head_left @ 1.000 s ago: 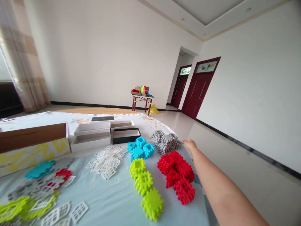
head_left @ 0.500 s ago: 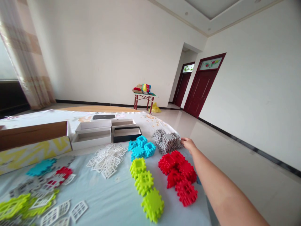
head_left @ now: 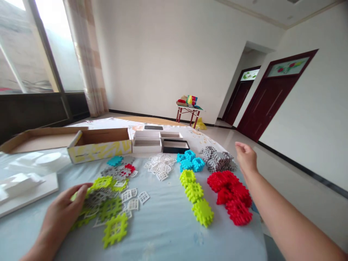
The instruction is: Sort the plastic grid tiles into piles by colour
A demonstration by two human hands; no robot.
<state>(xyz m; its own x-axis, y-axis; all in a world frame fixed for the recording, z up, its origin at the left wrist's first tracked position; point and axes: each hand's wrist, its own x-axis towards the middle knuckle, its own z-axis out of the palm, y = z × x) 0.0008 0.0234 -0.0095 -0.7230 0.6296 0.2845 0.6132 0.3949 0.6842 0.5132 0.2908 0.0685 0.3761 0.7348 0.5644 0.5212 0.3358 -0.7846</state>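
At the left, my left hand [head_left: 65,206] closes its thumb and fingers round the edge of a lime-green interlocking building plate [head_left: 103,181] in a mixed pile. Grey plates [head_left: 99,197] and white window pieces [head_left: 133,204] lie in and beside that pile. My right hand [head_left: 246,156] is raised at the table's right edge, fingers curled, with nothing visible in it. Nearest to it is the grey plate stack [head_left: 217,159]. Red plates [head_left: 230,194], lime-green stacks [head_left: 194,192] and blue stacks [head_left: 190,161] stand in groups on the cloth.
A cardboard box [head_left: 100,148] and its lid [head_left: 40,139] sit at the back left. Small white boxes [head_left: 147,146] and a black one [head_left: 176,146] stand behind the white window pile [head_left: 160,165]. White foam [head_left: 32,185] lies at far left.
My view has swung left. My right hand has come away from the grey stack and lifted beside it. My left hand has come into view at the mixed pile.
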